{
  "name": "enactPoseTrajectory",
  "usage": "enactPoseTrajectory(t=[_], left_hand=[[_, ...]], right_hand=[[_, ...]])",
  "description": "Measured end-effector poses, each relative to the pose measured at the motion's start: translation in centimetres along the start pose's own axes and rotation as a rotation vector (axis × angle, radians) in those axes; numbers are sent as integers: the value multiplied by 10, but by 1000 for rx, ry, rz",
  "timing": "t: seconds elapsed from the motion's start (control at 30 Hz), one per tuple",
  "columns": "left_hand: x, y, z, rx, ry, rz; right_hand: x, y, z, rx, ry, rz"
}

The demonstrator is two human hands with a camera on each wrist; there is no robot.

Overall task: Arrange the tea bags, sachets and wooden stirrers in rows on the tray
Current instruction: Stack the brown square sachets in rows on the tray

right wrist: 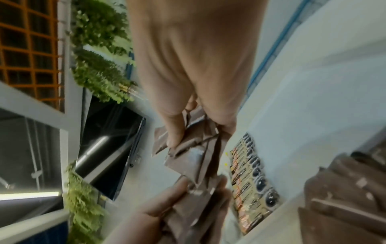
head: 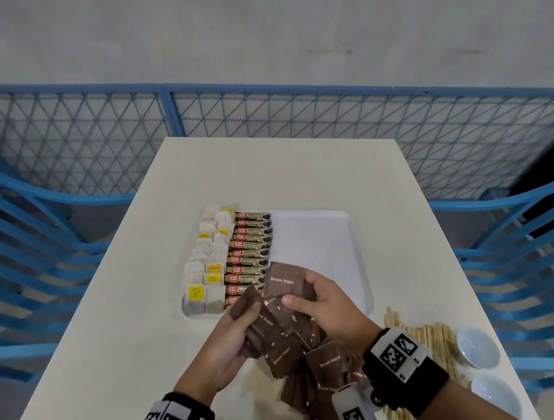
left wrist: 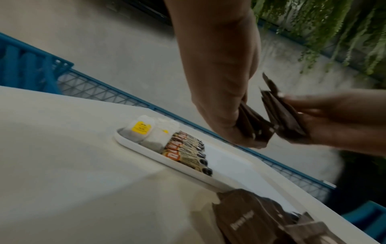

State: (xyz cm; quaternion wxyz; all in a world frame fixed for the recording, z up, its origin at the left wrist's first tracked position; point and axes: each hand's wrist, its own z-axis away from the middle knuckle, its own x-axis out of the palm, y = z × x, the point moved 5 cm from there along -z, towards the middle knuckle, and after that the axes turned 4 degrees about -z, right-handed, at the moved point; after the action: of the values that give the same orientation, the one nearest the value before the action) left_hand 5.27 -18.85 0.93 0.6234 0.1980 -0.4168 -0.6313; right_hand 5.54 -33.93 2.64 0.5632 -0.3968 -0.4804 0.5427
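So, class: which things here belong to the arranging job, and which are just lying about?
Job:
tray
tea bags
granules sachets
brown sugar sachets
wooden stirrers

Lying about:
two white bowls
blue mesh fence

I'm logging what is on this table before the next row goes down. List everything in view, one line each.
tray: one, white, middle of the table; right half bare
tea bags: two rows, exact count unclear, white with yellow tags, left end of tray
coffee sachets: one row, about a dozen, gold and red, on the tray right of the tea bags
brown sugar sachets: loose pile, brown, on the table near the tray's near edge; several more held in both hands
wooden stirrers: a heap, pale wood, on the table right of the pile
bowls: two, white, table's right near corner
table: one, cream
fence: blue mesh, around the table
left hand: grips a fan of sachets
right hand: pinches sachets
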Motion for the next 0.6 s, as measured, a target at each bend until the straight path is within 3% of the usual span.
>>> enactPoseTrajectory(t=[0.13, 0.23, 0.37, 0.6], left_hand=[[17, 2, -1, -20, -112, 35], [22, 7, 0, 23, -140, 12], [27, 10, -1, 110, -122, -29], [23, 8, -2, 155, -46, -14]], right_hand=[[9, -1, -7, -8, 10, -167], [14, -4, -7, -41, 36, -145], [17, -7, -5, -82, 56, -81], [11, -20, -1, -45, 36, -351]])
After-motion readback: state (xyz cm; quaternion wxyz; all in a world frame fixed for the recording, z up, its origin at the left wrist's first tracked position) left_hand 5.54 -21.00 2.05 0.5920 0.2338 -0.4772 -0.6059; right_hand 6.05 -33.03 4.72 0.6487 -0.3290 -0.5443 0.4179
